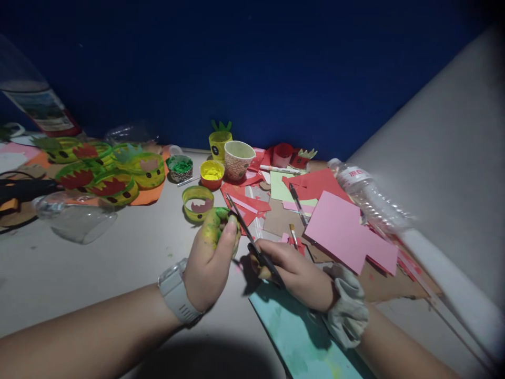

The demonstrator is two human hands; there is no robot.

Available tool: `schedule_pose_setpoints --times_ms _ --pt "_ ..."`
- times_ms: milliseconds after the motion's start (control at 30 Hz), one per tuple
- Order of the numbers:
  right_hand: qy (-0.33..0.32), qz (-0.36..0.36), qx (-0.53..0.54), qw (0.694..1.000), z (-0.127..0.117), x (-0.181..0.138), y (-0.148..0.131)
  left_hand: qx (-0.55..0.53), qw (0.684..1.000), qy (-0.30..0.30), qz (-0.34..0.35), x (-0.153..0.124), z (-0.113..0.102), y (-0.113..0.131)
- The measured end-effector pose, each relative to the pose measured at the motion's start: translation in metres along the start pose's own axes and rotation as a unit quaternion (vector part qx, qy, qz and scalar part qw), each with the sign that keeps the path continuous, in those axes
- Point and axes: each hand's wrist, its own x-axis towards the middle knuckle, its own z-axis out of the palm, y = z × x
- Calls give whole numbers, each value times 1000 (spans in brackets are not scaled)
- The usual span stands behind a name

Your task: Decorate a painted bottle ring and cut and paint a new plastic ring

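Note:
My right hand (294,271) grips a pair of black-handled scissors (243,222), its blades pointing up and to the left. Close beside the blades is my left hand (213,252), closed, thumb pressed against curled fingers smeared with yellow and green paint. Something small and dark may sit at its fingertips, but I cannot make it out. Just behind that hand stands a yellow-green ring (198,204) with a small face and a dull pink jagged paper piece inside. Below my right hand lies a light teal board (294,326).
Several painted rings (114,187) with paper crowns stand at left, near a cut clear bottle (77,216). Green (181,166) and yellow paint cups (213,173) sit beyond my hands. Pink paper (339,229), a brush (293,236), a pen (298,204) and a plastic bottle (369,192) lie right.

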Motion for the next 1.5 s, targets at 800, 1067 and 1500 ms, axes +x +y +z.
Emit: schedule_pose_setpoints --times_ms 800,1067,1500 --pt "-6 -3 -12 1000 -2 -1 2 0 1000 27 -7 0 1 3" --pt "-4 5 -40 999 -4 -2 -1 18 1000 -6 7 2 -1 0" --pt "-10 23 -111 994 -15 -4 -15 48 999 -18 17 5 -4 2"
